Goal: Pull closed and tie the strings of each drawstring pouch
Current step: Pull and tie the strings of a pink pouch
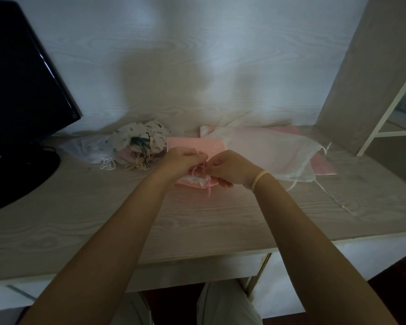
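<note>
both hands pinch the pink strings (203, 165) just above the gathered pink pouch (198, 182), left hand (182, 160) and right hand (230, 168) fingers clamped on them, likely forming a knot while the pouch rests on the surface (103, 207) beneath the fingers.

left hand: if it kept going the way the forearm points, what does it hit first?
Likely the flat pink cloth lying just beyond the left hand, which pinches the strings of the pink pouch. Further on is only the wall. Depth is unclear, so the hand might pass above the cloth.
</note>
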`<action>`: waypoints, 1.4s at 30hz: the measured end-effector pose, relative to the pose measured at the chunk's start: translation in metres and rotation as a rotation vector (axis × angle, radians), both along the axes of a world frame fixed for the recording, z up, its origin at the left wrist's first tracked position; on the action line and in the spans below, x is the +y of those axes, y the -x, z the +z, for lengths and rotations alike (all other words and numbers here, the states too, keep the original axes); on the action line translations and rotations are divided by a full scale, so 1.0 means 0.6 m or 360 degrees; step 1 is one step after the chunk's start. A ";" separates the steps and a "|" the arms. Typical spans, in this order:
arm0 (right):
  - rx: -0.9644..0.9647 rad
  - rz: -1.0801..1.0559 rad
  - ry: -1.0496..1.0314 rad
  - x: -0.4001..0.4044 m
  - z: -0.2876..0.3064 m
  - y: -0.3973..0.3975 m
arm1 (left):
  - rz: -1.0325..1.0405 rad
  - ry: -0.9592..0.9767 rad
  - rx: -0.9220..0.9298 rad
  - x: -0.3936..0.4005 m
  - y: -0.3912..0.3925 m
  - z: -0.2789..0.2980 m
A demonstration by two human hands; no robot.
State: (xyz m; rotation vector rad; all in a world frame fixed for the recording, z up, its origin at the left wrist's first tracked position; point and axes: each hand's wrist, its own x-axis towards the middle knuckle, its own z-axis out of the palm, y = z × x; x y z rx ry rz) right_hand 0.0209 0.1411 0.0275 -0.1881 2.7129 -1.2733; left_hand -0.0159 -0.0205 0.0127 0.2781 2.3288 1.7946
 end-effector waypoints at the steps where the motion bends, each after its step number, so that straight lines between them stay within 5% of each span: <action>1: 0.0004 -0.0008 -0.0012 0.001 0.000 0.000 | -0.0030 -0.0010 -0.0015 -0.002 0.000 -0.001; 9: -0.0013 -0.0060 -0.0244 0.004 0.007 0.006 | -0.0037 0.0039 0.0036 -0.015 -0.007 0.004; 14: 0.0139 -0.0166 0.0214 -0.005 -0.005 0.019 | -0.0008 0.0209 0.0212 -0.021 -0.003 0.001; 25: -0.0124 -0.0169 0.0433 -0.024 -0.013 0.031 | 0.0267 0.0178 0.0573 -0.011 0.001 -0.030; 34: -0.0199 -0.0215 0.0483 -0.012 -0.022 0.036 | 0.0159 -0.0126 0.0266 -0.007 -0.002 -0.024; 42: -0.0041 -0.0545 0.1019 0.000 -0.023 0.043 | 0.0174 -0.0394 0.0028 -0.016 0.007 -0.035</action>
